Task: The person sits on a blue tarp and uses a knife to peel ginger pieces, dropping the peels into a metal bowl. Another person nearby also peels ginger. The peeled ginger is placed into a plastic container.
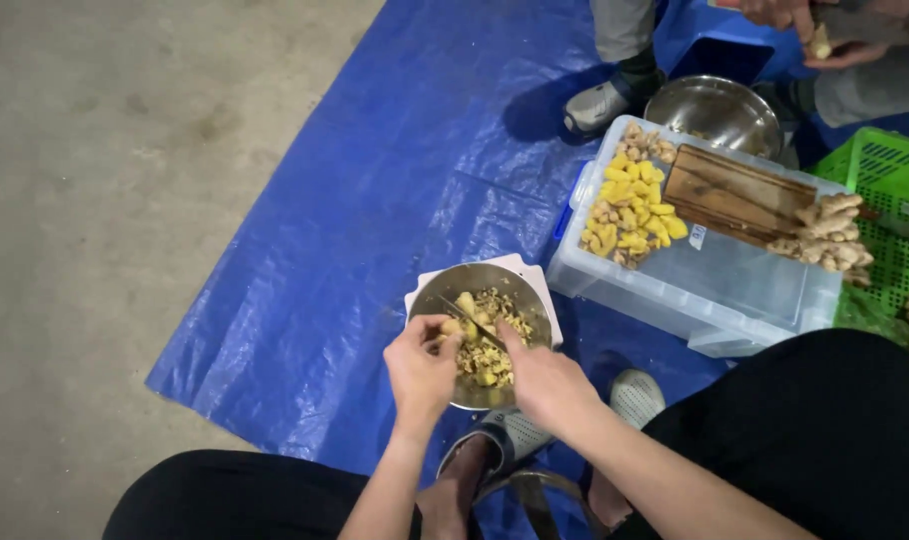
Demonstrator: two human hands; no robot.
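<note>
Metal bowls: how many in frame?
2. One steel bowl sits under the person's hands, holding ginger scraps. The other steel bowl is at top, behind the clear plastic bin, partly hidden.

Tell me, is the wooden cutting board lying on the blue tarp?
No, the wooden cutting board lies on the lid of the clear plastic box, beside ginger pieces.
</note>
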